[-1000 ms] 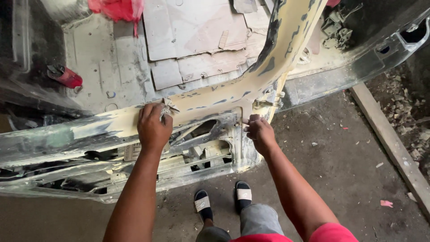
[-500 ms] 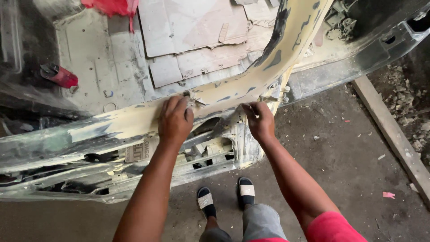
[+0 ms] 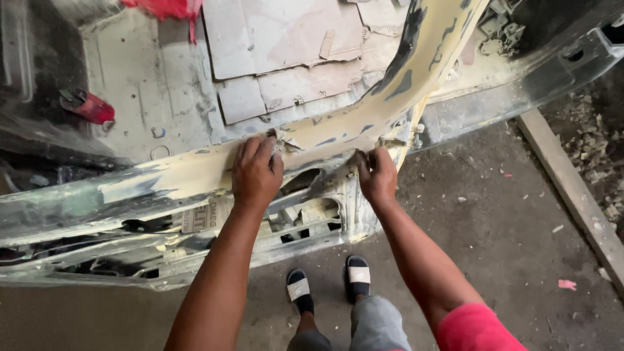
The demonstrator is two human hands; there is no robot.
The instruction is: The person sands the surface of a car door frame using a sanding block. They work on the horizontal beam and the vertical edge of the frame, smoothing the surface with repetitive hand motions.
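Observation:
A car body panel (image 3: 162, 179) coated in cream-yellow filler runs across the view and curves up to the right. My left hand (image 3: 257, 172) presses palm-down on the filler strip, holding a crumpled piece of sandpaper (image 3: 283, 138) that sticks out past the fingertips. My right hand (image 3: 377, 175) is just to the right, with its fingers curled over the panel's edge beside an opening (image 3: 302, 182) in the metal. Both forearms reach up from the bottom of the view.
Flattened cardboard pieces (image 3: 273, 39) lie on the car floor behind the panel. A red object (image 3: 88, 105) sits at the left and a red cloth (image 3: 166, 8) at the top. A wooden plank (image 3: 572, 195) lies on the concrete at the right. My sandalled feet (image 3: 328, 283) stand below the panel.
My left hand has slid right along the filler strip, closer to my right hand. The right hand has stayed on the panel edge.

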